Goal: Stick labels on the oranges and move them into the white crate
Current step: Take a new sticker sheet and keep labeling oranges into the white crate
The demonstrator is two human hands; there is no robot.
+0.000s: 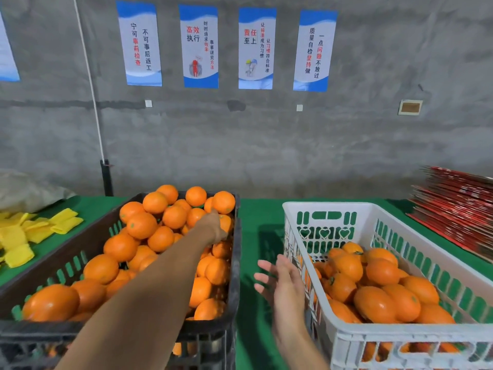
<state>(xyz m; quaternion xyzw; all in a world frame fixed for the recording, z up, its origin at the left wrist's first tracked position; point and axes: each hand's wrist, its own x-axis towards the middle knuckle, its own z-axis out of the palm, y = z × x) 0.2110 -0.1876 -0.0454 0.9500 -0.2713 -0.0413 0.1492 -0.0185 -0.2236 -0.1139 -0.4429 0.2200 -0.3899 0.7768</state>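
Oranges fill the black crate; more lie in the white crate on the green tabletop. The left hand reaches among them, its grip hidden. The right hand hangs open between the crates.

Two bare forearms, sleeveless, no gloves, rings or watch.
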